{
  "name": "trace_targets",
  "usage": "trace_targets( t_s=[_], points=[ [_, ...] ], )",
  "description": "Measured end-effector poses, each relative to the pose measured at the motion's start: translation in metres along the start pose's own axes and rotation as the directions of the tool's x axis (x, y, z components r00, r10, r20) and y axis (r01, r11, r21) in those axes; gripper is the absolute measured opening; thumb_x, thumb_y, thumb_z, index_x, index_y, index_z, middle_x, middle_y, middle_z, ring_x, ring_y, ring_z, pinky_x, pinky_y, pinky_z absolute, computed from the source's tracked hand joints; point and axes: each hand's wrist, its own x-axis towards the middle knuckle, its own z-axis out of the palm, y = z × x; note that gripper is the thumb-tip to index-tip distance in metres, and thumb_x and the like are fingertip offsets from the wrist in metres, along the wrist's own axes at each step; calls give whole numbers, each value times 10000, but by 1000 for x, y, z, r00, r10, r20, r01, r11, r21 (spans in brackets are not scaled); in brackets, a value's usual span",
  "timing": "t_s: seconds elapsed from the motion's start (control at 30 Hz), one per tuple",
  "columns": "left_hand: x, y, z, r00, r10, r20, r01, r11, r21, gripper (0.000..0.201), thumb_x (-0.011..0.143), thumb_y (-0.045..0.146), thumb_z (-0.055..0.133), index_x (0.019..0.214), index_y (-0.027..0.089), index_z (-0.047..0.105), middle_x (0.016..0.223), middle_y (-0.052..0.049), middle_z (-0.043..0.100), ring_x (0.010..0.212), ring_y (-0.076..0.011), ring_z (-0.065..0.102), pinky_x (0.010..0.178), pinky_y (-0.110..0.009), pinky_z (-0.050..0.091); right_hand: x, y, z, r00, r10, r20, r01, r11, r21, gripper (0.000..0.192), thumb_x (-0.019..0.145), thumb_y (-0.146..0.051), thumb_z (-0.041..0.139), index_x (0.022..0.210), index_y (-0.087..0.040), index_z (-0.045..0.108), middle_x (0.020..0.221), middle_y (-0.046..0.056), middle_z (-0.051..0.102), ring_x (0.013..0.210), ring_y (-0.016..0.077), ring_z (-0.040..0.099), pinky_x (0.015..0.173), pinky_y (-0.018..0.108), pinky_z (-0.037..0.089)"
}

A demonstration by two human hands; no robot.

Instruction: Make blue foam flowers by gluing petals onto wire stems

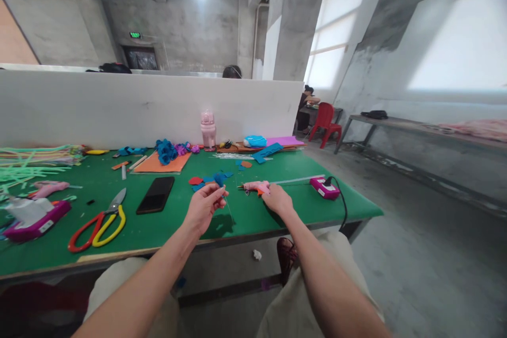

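Observation:
Between thumb and fingers of my left hand (pixel 205 206) is a blue flower (pixel 219 178) on a thin stem that slants down to the right. My right hand (pixel 277 198) is closed round the handle of a pink glue gun (pixel 255 186), whose nozzle points left toward the flower. A long clear glue stick (pixel 299 180) runs out behind the gun. Beyond my left hand, blue cut pieces (pixel 208 180) and a red round piece (pixel 195 181) lie on the green table (pixel 150 243).
Left of my hands lie a black phone (pixel 156 195) and red-and-yellow scissors (pixel 103 220). A purple power strip (pixel 324 188) with a black cable sits at the right. Behind stand a pink bottle (pixel 208 131) and a white partition (pixel 158 108). Blue crumpled flowers (pixel 165 152) rest on orange sheets (pixel 148 164).

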Motion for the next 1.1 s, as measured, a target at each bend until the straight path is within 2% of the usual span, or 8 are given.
trace_targets(
  t_s=[0.17, 0.3, 0.33, 0.43, 0.5, 0.63, 0.83, 1.1],
  points=[
    [3, 3, -3, 1000, -3, -23, 2, 999, -50, 233, 618, 249, 735, 732, 127, 573, 673, -16, 643, 470, -49, 516, 462, -173, 398, -5, -14, -8, 1000, -1, -22, 7, 960, 281, 187, 738, -273, 509, 887, -161, 491, 785, 77, 622, 713, 188, 607, 625, 299, 464],
    [5, 5, -6, 999, 15, -33, -18, 995, -97, 230, 617, 236, 738, 713, 125, 560, 679, -16, 645, 468, -48, 517, 459, -170, 397, -18, -31, -26, 996, -81, 34, 50, 837, 545, 207, 819, -366, 402, 878, -182, 477, 720, 7, 581, 544, 97, 560, 528, 225, 487],
    [5, 5, -7, 999, 19, -33, -22, 994, -103, 228, 619, 234, 737, 714, 124, 562, 680, -15, 645, 467, -46, 517, 460, -169, 397, -23, -37, -29, 991, -115, 70, 45, 771, 636, 254, 831, -410, 379, 844, -182, 489, 706, 3, 569, 506, 86, 536, 491, 214, 478],
    [6, 4, -8, 999, 23, -29, -26, 993, -112, 225, 619, 231, 737, 724, 126, 567, 674, -11, 642, 474, -47, 521, 464, -168, 396, -39, -54, -37, 949, -251, 193, -83, 391, 917, 331, 797, -504, 449, 800, -180, 517, 707, 3, 564, 433, 69, 462, 365, 194, 388],
    [6, 4, -8, 999, 30, -23, -32, 993, -109, 221, 619, 231, 736, 720, 128, 568, 671, -10, 639, 480, -50, 522, 463, -170, 395, -51, -66, -41, 929, -330, 169, -69, 295, 953, 291, 775, -473, 520, 866, -196, 529, 778, 6, 599, 435, 67, 467, 356, 192, 364],
    [6, 4, -8, 998, 58, -18, -60, 993, -105, 219, 620, 238, 735, 709, 128, 568, 676, -14, 639, 476, -50, 516, 460, -173, 390, -71, -82, -54, 873, -482, 80, 155, 429, 890, 276, 814, -417, 502, 1000, -213, 521, 868, 16, 634, 468, 70, 515, 454, 211, 415],
    [7, 4, -10, 998, 61, -18, -63, 992, -113, 229, 627, 246, 730, 735, 123, 570, 700, -29, 646, 494, -50, 521, 469, -171, 397, -88, -86, -66, 819, -571, -48, 513, 693, 506, 293, 846, -327, 466, 1089, -174, 526, 737, 19, 633, 474, 96, 495, 511, 234, 429],
    [6, 4, -10, 998, 64, -6, -64, 994, -90, 235, 637, 265, 723, 715, 129, 549, 697, -25, 638, 491, -54, 516, 467, -173, 392, -87, -80, -59, 806, -590, -50, 565, 741, 362, 224, 868, -300, 431, 1015, -167, 534, 599, -2, 598, 450, 112, 493, 475, 229, 407]
  ],
)
